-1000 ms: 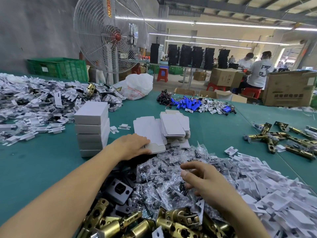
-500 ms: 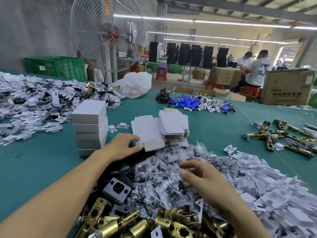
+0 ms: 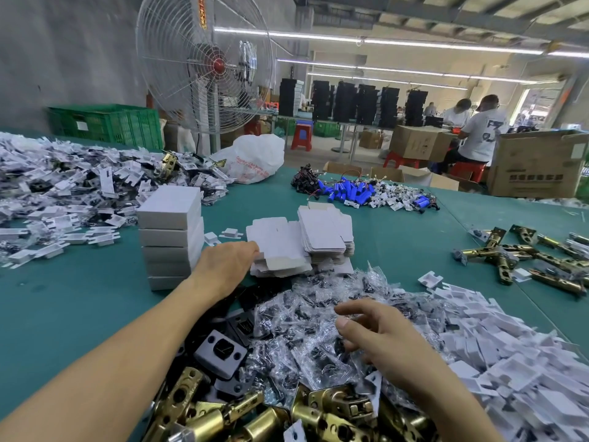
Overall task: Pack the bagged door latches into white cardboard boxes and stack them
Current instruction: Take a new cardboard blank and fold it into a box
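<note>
My left hand lay at the near-left edge of the flat blanks, fingertips hidden, so I could not tell whether it pinched one. My right hand hung loosely spread over the bags, holding nothing. I judged the risks to be lifting two blanks stuck together, the loose pile sliding apart, or a forearm swing toppling the boxes stacked just left on the worktop.
</note>
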{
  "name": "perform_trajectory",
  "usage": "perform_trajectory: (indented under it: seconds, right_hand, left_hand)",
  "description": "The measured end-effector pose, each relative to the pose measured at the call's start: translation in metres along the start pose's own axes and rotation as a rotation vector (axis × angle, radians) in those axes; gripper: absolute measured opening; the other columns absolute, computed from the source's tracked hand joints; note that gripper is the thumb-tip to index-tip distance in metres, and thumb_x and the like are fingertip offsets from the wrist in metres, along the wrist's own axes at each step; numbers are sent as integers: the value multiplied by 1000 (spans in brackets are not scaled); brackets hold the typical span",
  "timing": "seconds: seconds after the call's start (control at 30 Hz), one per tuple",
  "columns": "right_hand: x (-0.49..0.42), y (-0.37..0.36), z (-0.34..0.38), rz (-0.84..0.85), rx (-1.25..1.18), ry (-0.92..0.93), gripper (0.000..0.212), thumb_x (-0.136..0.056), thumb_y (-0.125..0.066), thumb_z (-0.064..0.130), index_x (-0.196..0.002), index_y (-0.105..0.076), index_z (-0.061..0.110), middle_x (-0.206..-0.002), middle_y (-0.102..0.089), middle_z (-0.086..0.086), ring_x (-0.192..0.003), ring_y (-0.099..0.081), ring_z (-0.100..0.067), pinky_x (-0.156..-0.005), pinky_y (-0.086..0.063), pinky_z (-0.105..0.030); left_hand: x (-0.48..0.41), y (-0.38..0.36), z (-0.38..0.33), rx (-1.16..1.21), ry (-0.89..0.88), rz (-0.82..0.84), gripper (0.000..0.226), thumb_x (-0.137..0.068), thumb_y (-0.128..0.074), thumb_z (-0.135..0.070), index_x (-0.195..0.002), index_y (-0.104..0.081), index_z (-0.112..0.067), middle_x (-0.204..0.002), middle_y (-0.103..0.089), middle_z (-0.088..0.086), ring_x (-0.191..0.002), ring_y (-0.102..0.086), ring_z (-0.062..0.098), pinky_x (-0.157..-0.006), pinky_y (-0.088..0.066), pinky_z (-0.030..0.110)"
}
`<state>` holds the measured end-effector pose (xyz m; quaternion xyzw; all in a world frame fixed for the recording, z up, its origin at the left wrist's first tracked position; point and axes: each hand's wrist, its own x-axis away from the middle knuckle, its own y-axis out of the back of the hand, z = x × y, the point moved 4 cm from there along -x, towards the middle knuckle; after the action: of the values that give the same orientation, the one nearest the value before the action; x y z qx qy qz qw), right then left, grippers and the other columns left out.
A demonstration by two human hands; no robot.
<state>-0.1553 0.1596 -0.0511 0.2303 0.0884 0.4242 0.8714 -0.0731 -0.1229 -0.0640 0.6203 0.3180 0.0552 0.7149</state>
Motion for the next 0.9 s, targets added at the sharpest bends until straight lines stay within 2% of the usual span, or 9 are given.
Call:
perform_trajectory:
  seconds: [0.1,0.23,0.37,0.47,0.57,0.67,0.77,0.83,0.9]
  right_hand:
    - [1,0,1,8,0,-5,17,-93,-62,42,-109,-63,38,-93,-72,10,-79,-69,-1,-69,-48,-19]
    - [2,0,5,-1,-5,-1,18,-92,-62,43,-109,-64,37,-95,-72,10,-80,-69,1,-68,-47,-16]
    - [1,5,12,-150,-112,-15,49,-77,-43,67,-100,-65,30,-89,-73,7,-64,-64,5,-59,-44,-16]
    - [-1,7,11,-109,-528,-166,63,-83,-34,72,-106,-65,23,-89,-76,-11,-59,-64,-12,-49,-44,-22]
    - [0,10,12,-113,-785,-179,37,-96,-53,41,-113,-64,10,-91,-76,-16,-65,-71,-22,-49,-54,-27]
    - [1,17,12,-180,-818,-129,17,-93,-59,5,-106,-69,8,-90,-77,-12,-62,-71,-19,-49,-58,-29]
    - [1,21,15,-192,-862,-88,21,-91,-59,1,-106,-69,12,-91,-77,-15,-61,-71,-19,-54,-58,-34]
    - [1,21,18,-190,-922,-61,23,-89,-59,1,-108,-66,13,-93,-76,-16,-64,-72,-20,-57,-61,-37]
    - [2,17,22,-147,-942,-42,26,-88,-59,1,-111,-65,11,-95,-76,-17,-66,-73,-21,-57,-62,-39]
  left_hand:
    - [6,18,-3,90,72,-246,26,-108,-40,-28,-113,-59,-11,-100,-68,6,-75,-65,38,-62,-52,42]
    - [12,54,-13,419,34,-599,21,-105,-45,-14,-100,-58,2,-84,-64,17,-58,-59,38,-51,-46,40]
    - [25,82,-56,456,-385,-746,15,-104,-45,-18,-104,-52,-5,-75,-66,15,-46,-59,25,-35,-48,37]
    - [42,89,-88,425,-652,-764,6,-105,-44,-16,-103,-45,-11,-83,-69,16,-49,-58,19,-40,-53,28]
    - [59,94,-98,492,-755,-707,8,-105,-46,-16,-101,-45,-9,-98,-70,20,-64,-65,22,-55,-59,28]
    - [75,99,-103,511,-820,-645,12,-106,-42,-22,-100,-43,-12,-103,-70,15,-63,-59,16,-54,-57,27]
    - [78,104,-103,696,-549,-552,23,-101,-46,-41,-105,-41,-18,-114,-58,-2,-64,-62,13,-48,-50,29]
    - [74,110,-99,937,-130,-477,40,-88,-51,-58,-111,-37,-30,-115,-45,-14,-87,-64,6,-60,-54,26]
    - [67,112,-99,1282,263,-238,70,-72,-59,-75,-122,-35,-33,-121,-45,-15,-106,-61,9,-82,-59,36]
